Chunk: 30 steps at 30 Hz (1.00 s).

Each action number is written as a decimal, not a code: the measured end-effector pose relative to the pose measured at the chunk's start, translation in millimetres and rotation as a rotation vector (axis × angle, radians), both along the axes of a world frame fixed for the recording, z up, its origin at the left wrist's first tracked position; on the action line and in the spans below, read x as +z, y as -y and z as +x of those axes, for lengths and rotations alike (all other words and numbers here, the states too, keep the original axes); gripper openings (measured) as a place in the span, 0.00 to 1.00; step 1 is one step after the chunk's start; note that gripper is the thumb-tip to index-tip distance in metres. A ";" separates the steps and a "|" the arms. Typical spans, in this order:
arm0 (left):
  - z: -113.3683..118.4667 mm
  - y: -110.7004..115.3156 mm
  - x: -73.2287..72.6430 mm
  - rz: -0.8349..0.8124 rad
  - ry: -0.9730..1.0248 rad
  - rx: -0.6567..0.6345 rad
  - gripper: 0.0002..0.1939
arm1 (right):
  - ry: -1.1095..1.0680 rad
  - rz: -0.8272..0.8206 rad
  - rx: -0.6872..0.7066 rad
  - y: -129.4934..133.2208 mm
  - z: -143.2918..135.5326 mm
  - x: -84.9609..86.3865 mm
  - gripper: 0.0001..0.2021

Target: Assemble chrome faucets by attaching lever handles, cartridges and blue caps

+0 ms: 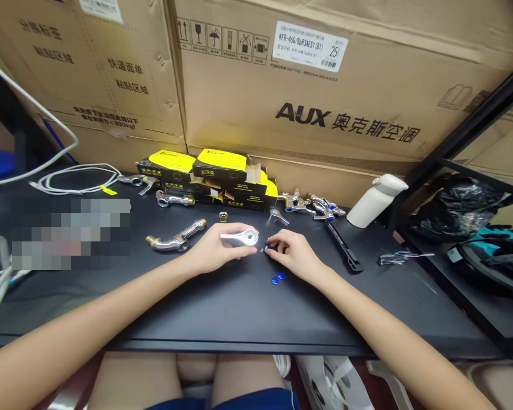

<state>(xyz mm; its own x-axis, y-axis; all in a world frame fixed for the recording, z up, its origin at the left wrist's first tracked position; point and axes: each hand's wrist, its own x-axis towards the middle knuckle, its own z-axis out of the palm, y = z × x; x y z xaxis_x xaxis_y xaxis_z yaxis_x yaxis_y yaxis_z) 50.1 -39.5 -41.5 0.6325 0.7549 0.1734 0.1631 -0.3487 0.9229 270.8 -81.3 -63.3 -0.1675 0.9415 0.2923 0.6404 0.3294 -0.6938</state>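
Note:
My left hand (216,248) is closed around a chrome faucet handle (239,237), its round hole facing up toward me. Just to the right, my right hand (294,251) has its fingers bent in a pinch at the tabletop. Tiny shiny metal pieces (263,249) show by its fingertips; whether they are screws I cannot tell. Two blue round caps (275,280) lie in front of the hands. Another chrome handle (279,216) rests behind the right hand, and a small brass fitting (223,217) stands behind the left. To the left lies a chrome faucet body (177,237) with brass ends.
Black and yellow boxes (220,165) are stacked at the back, before large cartons (346,108). More chrome valves (322,208), a black tool (343,246) and a white bottle (376,200) stand or lie to the right. White cable (74,169) coils at the left.

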 end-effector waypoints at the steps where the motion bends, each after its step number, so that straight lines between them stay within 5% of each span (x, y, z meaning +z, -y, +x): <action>1: 0.0 0.2 0.5 0.011 -0.003 -0.006 0.18 | 0.018 -0.001 0.008 -0.8 -1.3 -0.9 0.04; 10: -0.7 8.7 5.7 0.046 0.009 -0.100 0.16 | -0.091 0.010 0.028 6.7 -1.3 5.1 0.07; 18: -1.0 31.6 17.6 0.083 0.099 -0.268 0.16 | -0.300 0.539 0.002 39.8 -19.2 24.5 0.14; 21: -1.1 34.3 14.7 0.069 0.106 -0.285 0.16 | -0.318 0.684 0.098 50.4 -22.8 27.4 0.20; 30: 0.3 38.0 13.8 0.089 0.111 -0.317 0.15 | -0.154 0.691 0.231 63.3 -25.8 37.4 0.19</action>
<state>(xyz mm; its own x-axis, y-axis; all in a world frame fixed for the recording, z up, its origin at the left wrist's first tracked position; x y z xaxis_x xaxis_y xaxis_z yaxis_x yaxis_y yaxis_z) 50.4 -77.5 -27.7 0.8070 0.5025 0.3102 -0.0658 -0.4456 0.8928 245.1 -144.6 -25.9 -0.2484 0.4803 0.8412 0.4138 0.8378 -0.3561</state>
